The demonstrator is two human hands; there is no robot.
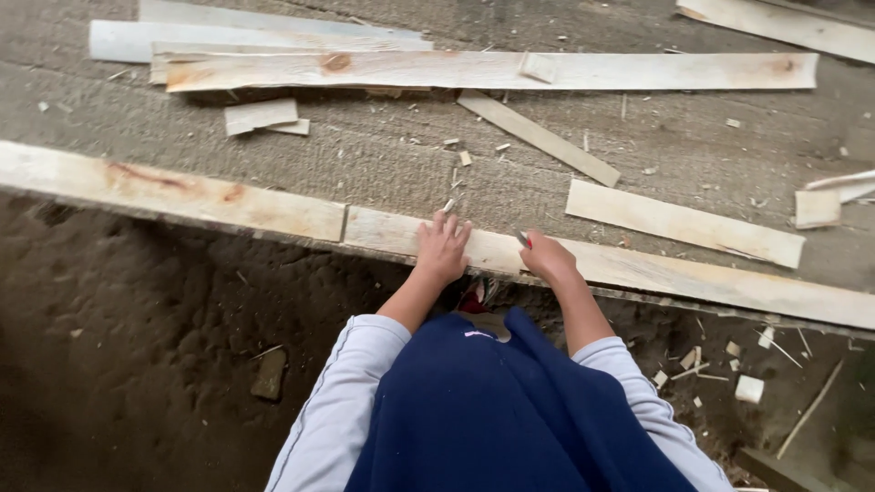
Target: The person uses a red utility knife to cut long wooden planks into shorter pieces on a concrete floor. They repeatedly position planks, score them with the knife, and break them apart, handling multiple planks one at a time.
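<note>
A long pale wooden plank (pixel 638 270) lies along the edge of a concrete slab, end to end with another plank (pixel 164 193) to its left. My left hand (pixel 442 246) rests flat on the plank with its fingers spread. Just to its right, my right hand (pixel 547 257) is closed around a small red-tipped tool (pixel 524 240), possibly a pencil, whose tip touches the plank's top.
Several loose boards (pixel 492 71) and offcuts (pixel 684 221) lie on the concrete slab (pixel 392 159) beyond. A thin strip (pixel 538 137) lies at an angle. Below the slab's edge is dark soil (pixel 137 364) with wood chips (pixel 749 388) at the right.
</note>
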